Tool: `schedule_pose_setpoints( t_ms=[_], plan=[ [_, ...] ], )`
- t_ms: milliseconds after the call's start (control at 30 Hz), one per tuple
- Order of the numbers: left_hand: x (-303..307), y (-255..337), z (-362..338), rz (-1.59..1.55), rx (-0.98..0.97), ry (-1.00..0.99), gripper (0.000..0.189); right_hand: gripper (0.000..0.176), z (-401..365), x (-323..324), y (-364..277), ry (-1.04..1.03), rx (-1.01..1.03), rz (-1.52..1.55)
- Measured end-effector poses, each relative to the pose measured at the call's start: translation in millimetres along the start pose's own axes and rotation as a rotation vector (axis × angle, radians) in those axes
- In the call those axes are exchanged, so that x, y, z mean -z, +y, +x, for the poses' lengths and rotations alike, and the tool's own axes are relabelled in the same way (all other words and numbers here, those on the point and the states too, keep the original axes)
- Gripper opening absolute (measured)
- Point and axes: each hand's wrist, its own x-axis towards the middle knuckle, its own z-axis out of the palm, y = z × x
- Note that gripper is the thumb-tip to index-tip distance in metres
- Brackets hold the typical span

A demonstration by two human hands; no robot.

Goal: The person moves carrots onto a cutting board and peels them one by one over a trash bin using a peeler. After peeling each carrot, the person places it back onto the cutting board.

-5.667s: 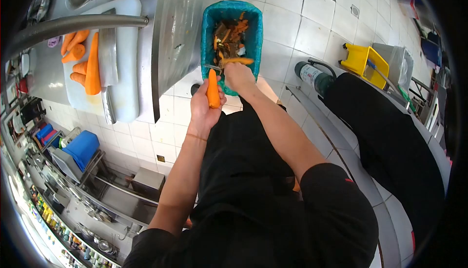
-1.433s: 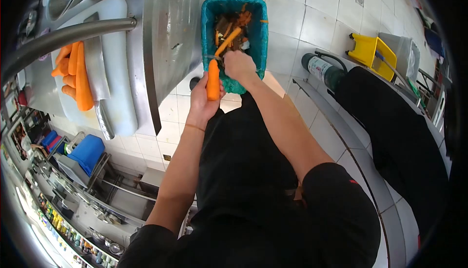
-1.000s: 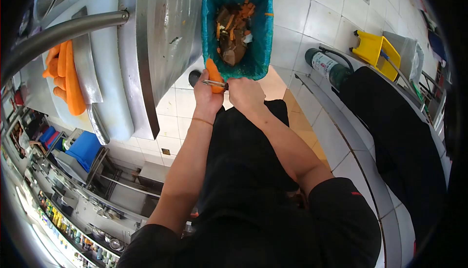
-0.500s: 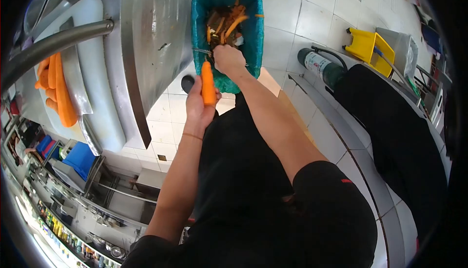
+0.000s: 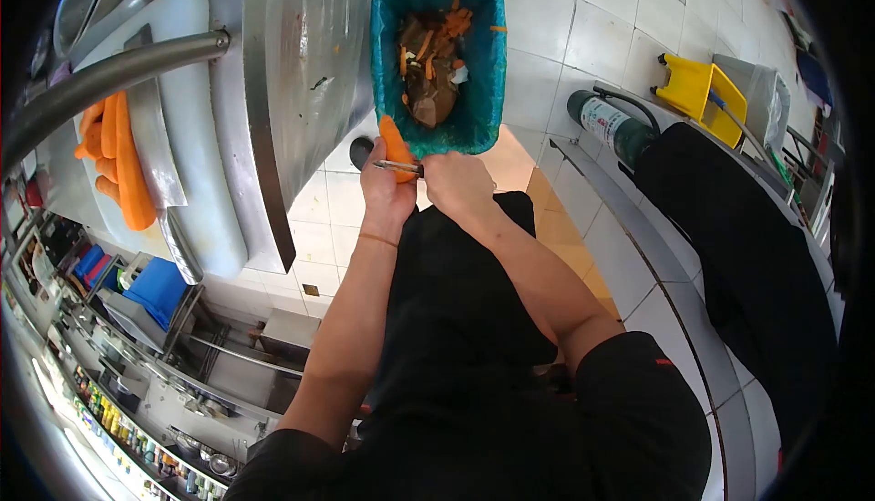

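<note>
My left hand (image 5: 387, 193) is wrapped round an orange carrot (image 5: 396, 144), which points up toward the bin. A peeler (image 5: 397, 166) is in the closed fingers of my right hand (image 5: 458, 185), and its metal blade lies across the carrot's lower part. Just beyond both hands stands a bin lined with a green bag (image 5: 488, 72), holding orange peelings and brown scraps. Over on the left, several carrots (image 5: 130, 173) and a large knife (image 5: 157, 136) rest on a white cutting board (image 5: 211, 173).
A metal rail (image 5: 118, 68) crosses over the board, on a steel counter (image 5: 260, 136). To the right are a green cylinder (image 5: 611, 123), a yellow bucket (image 5: 688, 91) and a dark cloth-like shape (image 5: 729, 227). White floor tiles surround the bin.
My right hand has drawn back from over the bin toward me, bringing the peeler onto the carrot's lower part. The carrot now tilts more to the left. The view has shifted slightly.
</note>
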Motion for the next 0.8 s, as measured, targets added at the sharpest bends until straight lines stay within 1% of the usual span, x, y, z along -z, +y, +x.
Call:
schedule_pose_setpoints(
  t_ms=[67,100,133,167,200,233,267,300,367,400,533,567,600,700,733,767,800],
  plan=[
    [0,0,-3,-0.013,0.002,0.012,0.029,0.016,19,-4,7,-0.045,-0.041,-0.031],
    [4,2,-6,0.046,0.016,-0.080,0.031,0.017,41,-12,15,-0.060,-0.068,-0.043],
    [6,2,-10,0.106,0.033,-0.171,0.032,0.016,64,-23,25,-0.031,-0.045,-0.026],
    [7,3,-16,0.105,0.039,-0.174,0.032,0.016,84,-33,33,-0.001,-0.022,-0.007],
    [7,5,-21,0.118,0.086,-0.185,0.032,0.016,98,-32,37,0.002,-0.022,-0.008],
    [7,8,-23,0.134,0.132,-0.194,0.032,0.016,110,-34,38,0.003,-0.049,-0.011],
    [7,10,-23,0.113,0.131,-0.191,0.033,0.016,112,-29,34,0.002,-0.077,-0.010],
    [8,10,-25,0.119,0.136,-0.184,0.033,0.016,106,-27,30,-0.002,-0.082,-0.002],
    [3,10,-21,0.184,0.028,-0.115,0.037,0.016,88,-16,23,-0.088,-0.070,0.052],
    [3,11,-17,0.184,0.026,-0.117,0.037,0.016,71,-16,20,-0.077,-0.057,0.067],
    [16,4,8,0.075,-0.019,-0.084,0.034,0.016,1,0,-3,-0.083,-0.029,0.073],
    [14,3,8,0.023,-0.022,-0.085,0.032,0.016,-9,2,-7,-0.115,-0.074,0.067],
    [13,2,8,0.023,-0.023,-0.088,0.032,0.016,-13,4,-8,-0.144,-0.120,0.061],
    [1,1,-3,0.036,0.000,-0.071,0.031,0.016,-8,3,-5,-0.118,-0.101,-0.008],
    [-2,1,-8,0.108,-0.015,-0.054,0.031,0.016,0,0,-1,-0.118,-0.103,-0.007],
    [-4,-1,-13,0.178,-0.029,-0.035,0.032,0.017,19,-7,6,-0.073,-0.067,-0.022],
    [1,0,-18,0.178,-0.024,-0.034,0.032,0.018,39,-17,15,-0.028,-0.033,-0.038]
  ],
)
